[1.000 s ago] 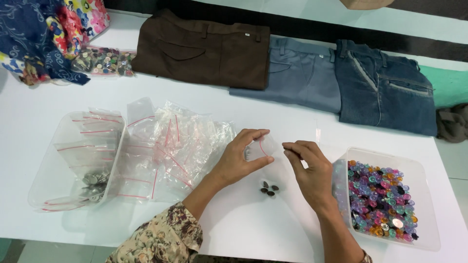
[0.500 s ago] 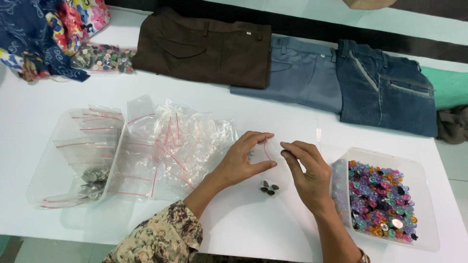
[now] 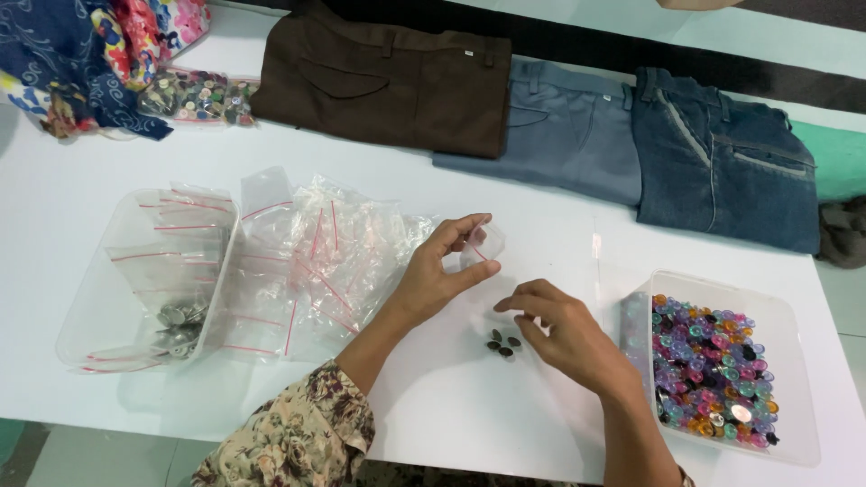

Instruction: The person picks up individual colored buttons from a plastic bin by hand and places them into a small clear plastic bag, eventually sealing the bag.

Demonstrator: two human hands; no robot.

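Hands have parted since the earlier frames — a moment ago both were pinching the small clear zip bag (image 3: pixel 483 245) together above the table. The left hand (image 3: pixel 433 275) alone keeps it now, thumb and fingertips grasping the bag and holding it up off the white table (image 3: pixel 505 415), its mouth turned toward the right. The right hand (image 3: pixel 564 334) has let go of the bag and dropped lower and nearer the body; its fingers curl loosely just above the few dark buttons (image 3: pixel 502 344) lying on the tabletop, and whether they pinch anything I cannot tell.

Those dark buttons lie where they lay before, between the two wrists. The pile of empty zip bags (image 3: pixel 316 252) with red seal lines sits to the left, unchanged, beside a clear tray (image 3: pixel 108 307) holding more bags and some grey metal buttons (image 3: pixel 180 325). At the right edge stands a clear tub (image 3: pixel 794 316) of coloured buttons — purple, blue, orange. Along the far side lie brown trousers (image 3: pixel 397 81), grey-blue trousers (image 3: pixel 559 126) and dark jeans (image 3: pixel 722 153), folded.
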